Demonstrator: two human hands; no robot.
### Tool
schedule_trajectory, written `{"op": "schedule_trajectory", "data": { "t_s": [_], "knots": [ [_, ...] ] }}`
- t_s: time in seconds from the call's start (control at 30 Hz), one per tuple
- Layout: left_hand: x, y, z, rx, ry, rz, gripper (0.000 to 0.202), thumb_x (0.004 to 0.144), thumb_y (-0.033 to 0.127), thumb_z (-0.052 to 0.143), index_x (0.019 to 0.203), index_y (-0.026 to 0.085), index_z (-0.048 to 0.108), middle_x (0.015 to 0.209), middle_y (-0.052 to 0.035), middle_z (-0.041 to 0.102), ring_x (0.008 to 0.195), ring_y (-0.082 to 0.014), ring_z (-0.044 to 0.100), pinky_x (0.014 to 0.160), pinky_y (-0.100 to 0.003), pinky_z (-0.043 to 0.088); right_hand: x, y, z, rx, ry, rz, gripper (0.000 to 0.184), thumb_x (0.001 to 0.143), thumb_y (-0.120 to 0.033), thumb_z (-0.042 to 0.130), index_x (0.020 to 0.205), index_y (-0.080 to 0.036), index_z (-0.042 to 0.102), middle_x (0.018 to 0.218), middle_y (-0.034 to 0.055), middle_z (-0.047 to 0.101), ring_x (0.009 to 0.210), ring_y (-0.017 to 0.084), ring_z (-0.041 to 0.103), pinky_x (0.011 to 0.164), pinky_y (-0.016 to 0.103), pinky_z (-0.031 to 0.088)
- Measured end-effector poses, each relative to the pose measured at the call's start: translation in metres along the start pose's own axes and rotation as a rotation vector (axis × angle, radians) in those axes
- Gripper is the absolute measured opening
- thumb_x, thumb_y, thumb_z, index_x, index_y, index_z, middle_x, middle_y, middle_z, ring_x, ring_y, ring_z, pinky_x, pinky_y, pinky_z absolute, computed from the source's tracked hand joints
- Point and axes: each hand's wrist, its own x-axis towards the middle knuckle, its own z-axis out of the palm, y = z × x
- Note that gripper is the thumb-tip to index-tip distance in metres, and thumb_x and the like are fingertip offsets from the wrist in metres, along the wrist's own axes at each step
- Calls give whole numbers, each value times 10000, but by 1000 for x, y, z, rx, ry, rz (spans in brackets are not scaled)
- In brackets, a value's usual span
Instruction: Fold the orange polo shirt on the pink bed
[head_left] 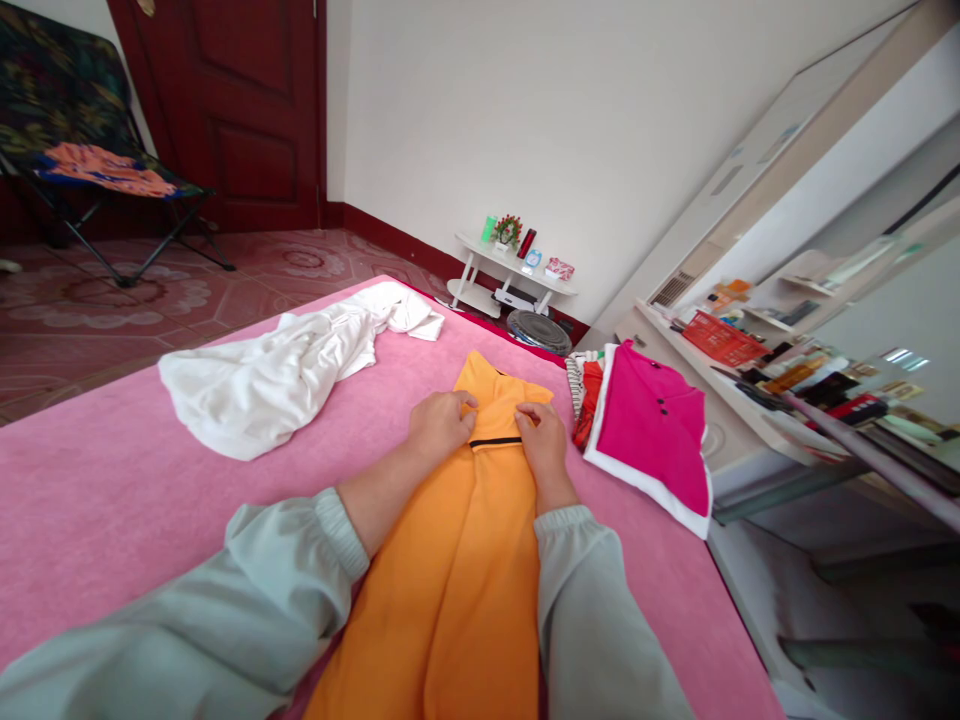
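Upper left of the frame: a folding chair (67, 110) on patterned floor tiles, a dark red door (240, 100) behind it. Left of centre, on the pink bed cover (97, 500), we note a crumpled white garment (277, 375), well apart from both hands. At centre lies the orange shirt (457, 560), spread flat, its long axis running from the lower edge of the frame up toward the middle, collar end farthest from us. Our left hand (440, 424) rests on the collar end's left side, fingers curled and pinching fabric just above a dark trim line; our right hand (544, 445) sits on the right side of the same end, fingers likewise closed on cloth. The two hands stand close together, almost level, neither clearly nearer the collar, and the shirt's body trails back between both forearms. Right of centre, just beside the right hand, a folded magenta shirt (652, 430) tops a small stack of clothes. Further right, a cluttered counter (750, 375); upper middle, a low white shelf (517, 270) against the wall.
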Motion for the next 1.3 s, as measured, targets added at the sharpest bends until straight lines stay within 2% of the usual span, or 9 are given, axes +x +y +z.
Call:
{"op": "schedule_trajectory", "data": {
  "t_s": [0.17, 0.4, 0.5, 0.63, 0.7, 0.8, 0.97, 1.13, 1.3],
  "knots": [
    [-3, -1, -1, 96, -16, -1, 213, 770, 336, 533, 874, 286, 711, 869, -29, 711, 827, -212, 643, 682, -267, 466, 0, 3, 0, -10, -19, -16, 218, 787, -248, 489, 894, -202, 673, 938, 56, 646, 898, 197, 569, 837, 327, 447],
    [-1, -2, 0, 131, -37, -32, 258, 771, 438, 535, 916, 300, 698, 887, -27, 704, 857, -221, 640, 697, -278, 473, -4, -1, 1, -115, -95, -8, 274, 811, -280, 452, 1016, -175, 601, 1038, 96, 605, 1028, 228, 516, 953, 398, 386],
    [-3, -3, -1, 126, -38, -19, 306, 786, 455, 522, 996, 287, 668, 925, -35, 697, 873, -221, 637, 710, -283, 471, -13, -2, -4, -93, -130, -40, 442, 826, -365, 461, 1199, -131, 504, 1199, 141, 542, 1149, 248, 461, 1022, 421, 335],
    [-10, -6, -2, 105, -27, 26, 419, 804, 454, 521, 1165, 246, 566, 954, -55, 684, 906, -226, 628, 742, -295, 464, -36, -4, -17, -52, -163, -69, 652, 853, -453, 431, 1387, -110, 284, 1428, 172, 341, 1334, 252, 291, 1101, 448, 236],
    [-16, -9, -3, 82, -29, 60, 475, 810, 426, 529, 1238, 224, 500, 955, -60, 675, 920, -226, 622, 758, -300, 461, -50, -6, -25, -45, -198, -75, 715, 853, -473, 436, 1418, -94, 218, 1477, 179, 255, 1377, 251, 214, 1119, 451, 205],
    [-27, -14, -4, 15, -29, 142, 532, 810, 326, 540, 1309, 185, 418, 1002, -71, 651, 947, -213, 606, 800, -301, 459, -73, -13, -39, -46, -267, -95, 743, 851, -476, 458, 1439, -114, 182, 1496, 169, 223, 1390, 247, 189, 1127, 462, 194],
    [-55, -28, -13, -120, -30, 354, 533, 757, 116, 517, 1284, 138, 440, 1074, -87, 594, 992, -192, 567, 929, -323, 430, -113, -26, -64, -42, -309, -128, 621, 878, -412, 441, 1413, -133, 294, 1473, 154, 297, 1374, 241, 245, 1123, 470, 221],
    [-90, -58, -48, -270, -229, 585, 372, 793, 57, 429, 1076, 191, 629, 1208, -74, 550, 1143, -180, 510, 1013, -329, 380, -157, -34, -107, 43, -403, -216, 392, 907, -286, 398, 1276, -211, 509, 1396, 109, 434, 1308, 214, 372, 1094, 468, 294],
    [-118, -80, -91, -277, -527, 683, 373, 861, 140, 480, 1177, 292, 607, 1388, -37, 447, 1269, -198, 418, 1047, -361, 340, -190, -44, -146, 74, -600, -436, 411, 857, -202, 478, 1258, -272, 529, 1425, 66, 407, 1335, 215, 331, 1086, 474, 309]
  ]
}}
